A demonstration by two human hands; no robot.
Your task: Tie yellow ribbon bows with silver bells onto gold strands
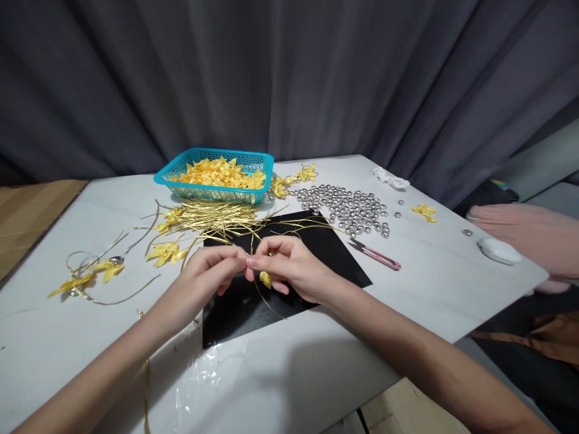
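Observation:
My left hand (219, 265) and my right hand (292, 265) meet fingertip to fingertip above a black sheet (253, 322). Both are closed in a pinch on a thin gold cord (262, 299), whose end trails down toward the sheet. Part of a yellow ribbon bow (266, 279) shows under the fingers of my right hand. My fingers cover the spot where cord and bow come together. Just beyond my left hand lie a loose yellow bow (165, 253) and a heap of gold cords (217, 214).
A blue basket (212, 194) of yellow bows stands at the back. Silver beads (357, 208) spread to its right, near pink thread snips (375, 254). Bows with cords (108, 269) lie at left. A white computer mouse (499, 251) sits by the right edge.

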